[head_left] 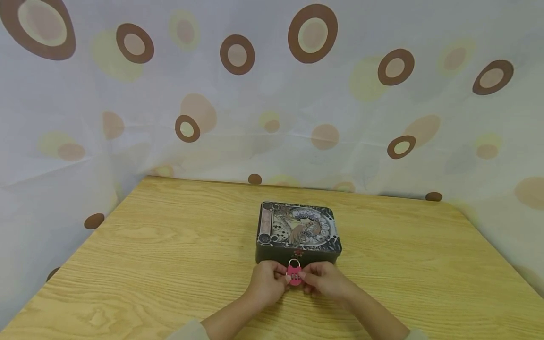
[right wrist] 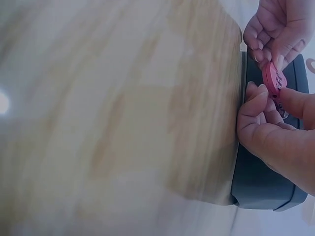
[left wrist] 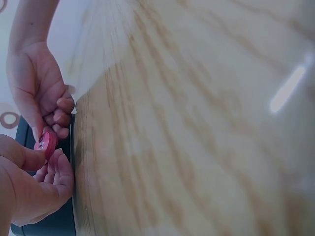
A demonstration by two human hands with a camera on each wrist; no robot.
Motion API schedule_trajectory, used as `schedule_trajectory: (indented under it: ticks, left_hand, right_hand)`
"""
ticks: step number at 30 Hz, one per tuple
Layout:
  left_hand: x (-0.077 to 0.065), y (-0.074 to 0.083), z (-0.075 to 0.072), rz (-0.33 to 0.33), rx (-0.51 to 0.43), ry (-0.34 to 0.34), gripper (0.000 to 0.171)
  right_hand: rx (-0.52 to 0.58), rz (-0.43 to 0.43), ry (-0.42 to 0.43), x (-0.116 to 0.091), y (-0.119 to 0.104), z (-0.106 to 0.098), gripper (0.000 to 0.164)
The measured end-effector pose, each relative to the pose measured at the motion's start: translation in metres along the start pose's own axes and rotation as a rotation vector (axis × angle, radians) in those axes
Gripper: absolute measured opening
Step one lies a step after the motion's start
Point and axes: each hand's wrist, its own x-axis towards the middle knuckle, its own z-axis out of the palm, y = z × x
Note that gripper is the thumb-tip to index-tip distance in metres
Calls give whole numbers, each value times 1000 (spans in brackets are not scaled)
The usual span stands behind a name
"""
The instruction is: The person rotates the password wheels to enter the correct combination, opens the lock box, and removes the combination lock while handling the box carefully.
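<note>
A small pink combination padlock (head_left: pixel 294 275), with number dials across its face, is held upright at the front of a dark tin box (head_left: pixel 276 255). Its metal shackle (head_left: pixel 294 261) reaches up just below the red front clasp (head_left: pixel 299 253). On the padlock's left side, my left hand (head_left: pixel 267 283) pinches its edge between thumb and fingers. My right hand (head_left: pixel 325 279) grips the other side, thumb near the dials and fingertips behind the body. The right wrist view shows the pink padlock body (right wrist: pixel 273 78) between both thumbs and fingers.
The box has a closed lid (head_left: pixel 306 226) with ornate printed artwork. It stands on a light wood-grain table (head_left: pixel 191 245). A pale cloth (head_left: pixel 272 94) patterned with brown and yellow circles hangs behind the table and along its sides.
</note>
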Motion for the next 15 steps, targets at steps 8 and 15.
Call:
schedule_trajectory:
  ticks: [8, 15]
  left_hand:
    - [-1, 1, 0, 1, 2, 1, 4]
    - [0, 1, 1, -5, 5, 7, 4]
  right_hand:
    - [16, -25, 2, -1, 1, 2, 20]
    - [4, -5, 21, -1, -1, 2, 18]
